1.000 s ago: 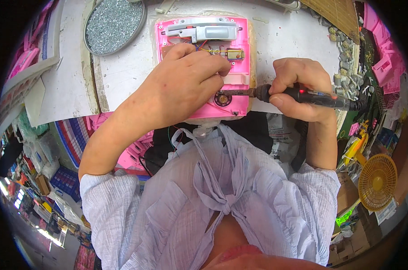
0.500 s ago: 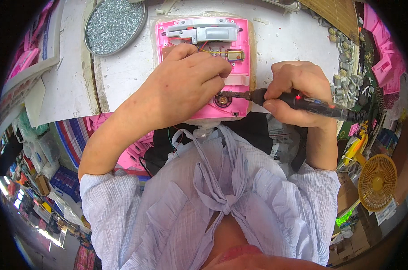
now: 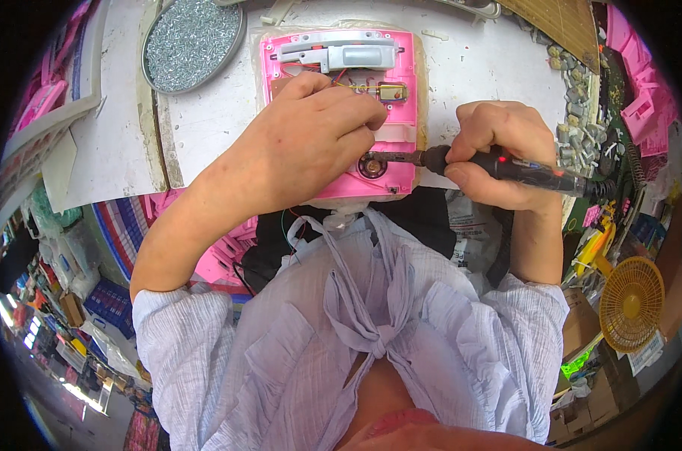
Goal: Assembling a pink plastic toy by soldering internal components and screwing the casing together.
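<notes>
In front of me on the white table lies a pink plastic housing (image 3: 401, 135) with its inside facing up. A grey and white module (image 3: 363, 56), a small metal motor (image 3: 393, 92) and thin wires sit in it. My right hand (image 3: 503, 154) grips a black soldering iron (image 3: 518, 171) from the right. The iron's tip reaches the edge of a round speaker (image 3: 372, 166) in the near part of the housing. My left hand (image 3: 318, 143) rests over the housing's left side, fingers curled and pressed together beside the tip. Whatever those fingers pinch is hidden.
A round tray of small screws (image 3: 193, 45) stands at the far left. Small metal motors (image 3: 575, 98) lie along the table's right side, with pink plastic parts (image 3: 645, 113) beyond. A yellow fan (image 3: 631, 304) is at the lower right.
My right hand and the soldering iron have shifted very slightly, the tip staying at the speaker's edge. The left hand and the housing hold still.
</notes>
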{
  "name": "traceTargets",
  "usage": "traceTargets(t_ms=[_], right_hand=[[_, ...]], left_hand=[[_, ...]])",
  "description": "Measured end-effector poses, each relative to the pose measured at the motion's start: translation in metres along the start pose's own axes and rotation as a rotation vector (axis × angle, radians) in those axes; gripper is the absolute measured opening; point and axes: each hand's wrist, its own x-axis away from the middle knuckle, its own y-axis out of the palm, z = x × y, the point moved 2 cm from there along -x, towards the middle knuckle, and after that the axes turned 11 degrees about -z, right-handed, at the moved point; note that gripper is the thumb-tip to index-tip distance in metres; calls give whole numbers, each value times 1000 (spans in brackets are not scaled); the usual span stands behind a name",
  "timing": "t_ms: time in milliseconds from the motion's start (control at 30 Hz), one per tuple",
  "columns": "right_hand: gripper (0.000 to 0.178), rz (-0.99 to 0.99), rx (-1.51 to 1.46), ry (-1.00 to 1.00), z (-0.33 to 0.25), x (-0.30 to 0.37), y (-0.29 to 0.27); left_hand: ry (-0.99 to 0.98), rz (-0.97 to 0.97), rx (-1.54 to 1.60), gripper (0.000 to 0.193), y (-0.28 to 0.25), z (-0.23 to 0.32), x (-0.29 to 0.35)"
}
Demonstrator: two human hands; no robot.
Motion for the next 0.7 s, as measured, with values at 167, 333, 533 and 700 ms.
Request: traceTargets(t_ms=[167,333,533,700], right_hand=[[16,10,35,1,1,0,0],[17,93,-20,-5,1,9,-7],[23,225,-119,-14,-2,38,-20],[25,318,-205,-45,-3,59,-27]], left_hand=[[5,-12,-1,17,-1,1,-1],[2,-13,-15,16,-1,1,-1],[17,0,-8,17,-2,1,-1],[24,11,27,22,-3,0,0]])
